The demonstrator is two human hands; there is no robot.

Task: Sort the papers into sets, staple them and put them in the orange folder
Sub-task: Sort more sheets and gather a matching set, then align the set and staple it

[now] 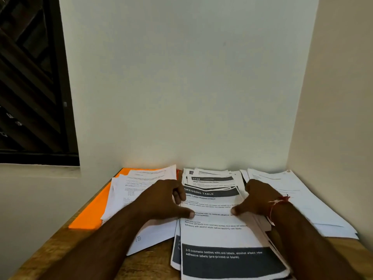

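Centrally, left hand and right hand grip middle stack, left pile over orange folder, right pile beside wall

Both forearms are bare along all of their visible length. The left hand and the right hand are bare too, and a short nail shows on the left thumb. Round the right wrist runs a thin thread, red mixed with pale strands, wound in a few loose turns. A knot sits on its far side, and short red ends stick out from it like a small tuft.
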